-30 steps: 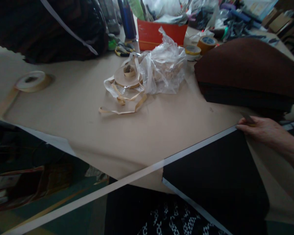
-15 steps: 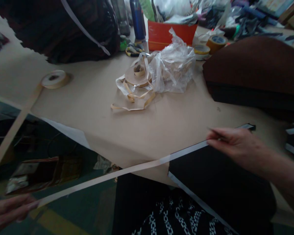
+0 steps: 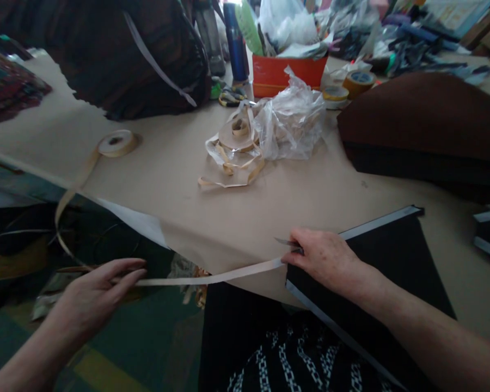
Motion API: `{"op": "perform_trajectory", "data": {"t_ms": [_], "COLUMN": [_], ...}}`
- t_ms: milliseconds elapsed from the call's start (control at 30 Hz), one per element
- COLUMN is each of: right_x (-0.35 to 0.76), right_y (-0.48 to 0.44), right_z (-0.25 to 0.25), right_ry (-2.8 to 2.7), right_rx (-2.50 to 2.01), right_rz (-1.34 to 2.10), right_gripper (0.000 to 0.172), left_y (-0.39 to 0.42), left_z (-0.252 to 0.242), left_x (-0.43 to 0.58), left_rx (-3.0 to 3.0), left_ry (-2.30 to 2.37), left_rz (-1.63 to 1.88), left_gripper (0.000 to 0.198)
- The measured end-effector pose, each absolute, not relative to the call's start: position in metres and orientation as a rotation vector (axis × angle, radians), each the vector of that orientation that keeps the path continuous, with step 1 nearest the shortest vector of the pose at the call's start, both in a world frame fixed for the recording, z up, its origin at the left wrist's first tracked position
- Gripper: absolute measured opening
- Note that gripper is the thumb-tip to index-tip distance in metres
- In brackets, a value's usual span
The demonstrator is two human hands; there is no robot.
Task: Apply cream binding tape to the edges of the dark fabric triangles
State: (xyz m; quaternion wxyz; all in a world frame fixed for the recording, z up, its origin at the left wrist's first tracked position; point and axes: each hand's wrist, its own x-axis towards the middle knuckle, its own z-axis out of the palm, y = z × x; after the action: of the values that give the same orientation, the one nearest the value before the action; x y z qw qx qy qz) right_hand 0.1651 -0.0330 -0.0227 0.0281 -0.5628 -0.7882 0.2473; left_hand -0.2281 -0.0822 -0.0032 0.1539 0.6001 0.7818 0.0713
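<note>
My left hand (image 3: 102, 291) is closed in a pinch on a narrow pale tape (image 3: 237, 272), over the floor beyond the table edge. From that hand the tape runs back in a slack loop to a tape roll (image 3: 116, 144) on the table. My right hand (image 3: 322, 253) is closed at the near left corner of a black panel (image 3: 396, 267), pressing the tape at the panel's edge. Out of its fingers points a small metal blade (image 3: 285, 241); its handle is hidden. White strips line two edges of the panel.
A second tape roll (image 3: 237, 136) with loose tape lies by a crumpled plastic bag (image 3: 289, 120). Behind stand a red box (image 3: 288, 76) and a blue bottle (image 3: 236, 46). A brown-and-black stack (image 3: 424, 120) is at right, a dark bundle (image 3: 147, 60) at back left.
My right hand has slid left along the panel's edge to its corner. My left hand has come in rightward and up along the tape, and the tape to the roll has gone slack.
</note>
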Motion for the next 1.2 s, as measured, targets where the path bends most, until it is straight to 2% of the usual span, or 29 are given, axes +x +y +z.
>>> {"op": "perform_trajectory", "data": {"t_ms": [133, 300, 533, 667, 767, 833, 1000, 1200], "right_x": [0.181, 0.195, 0.181, 0.175, 0.17, 0.167, 0.164, 0.161], "right_y": [-0.038, -0.055, -0.065, -0.065, -0.065, -0.065, -0.068, -0.073], "right_z": [-0.011, -0.002, -0.015, -0.025, -0.027, -0.027, -0.029, -0.034], "right_ry": [-2.174, -2.038, -1.81, -1.825, -1.854, -1.88, -1.973, -2.201], "right_rx": [-1.607, -1.426, -1.512, -1.599, -1.622, -1.631, -1.623, -1.701], "right_rz": [1.079, 1.258, 1.521, 1.482, 1.436, 1.385, 1.27, 1.082], "right_gripper": [0.021, 0.026, 0.017, 0.017, 0.049, 0.06, 0.05, 0.046], "left_y": [-0.078, -0.08, -0.074, -0.068, -0.063, -0.061, -0.058, -0.056], "left_z": [-0.016, -0.038, -0.026, -0.021, -0.018, -0.017, -0.017, -0.017], "left_x": [-0.141, -0.079, -0.057, -0.045, -0.037, -0.033, -0.029, -0.026], "left_rx": [1.807, 2.01, 1.921, 1.874, 1.859, 1.854, 1.861, 1.867], "left_ry": [1.744, 1.595, 1.493, 1.442, 1.412, 1.412, 1.398, 1.377], "left_rz": [0.338, 0.326, 0.135, 0.095, 0.077, 0.07, 0.078, 0.121], "left_gripper": [0.035, 0.033, 0.026, 0.032, 0.035, 0.037, 0.038, 0.031]}}
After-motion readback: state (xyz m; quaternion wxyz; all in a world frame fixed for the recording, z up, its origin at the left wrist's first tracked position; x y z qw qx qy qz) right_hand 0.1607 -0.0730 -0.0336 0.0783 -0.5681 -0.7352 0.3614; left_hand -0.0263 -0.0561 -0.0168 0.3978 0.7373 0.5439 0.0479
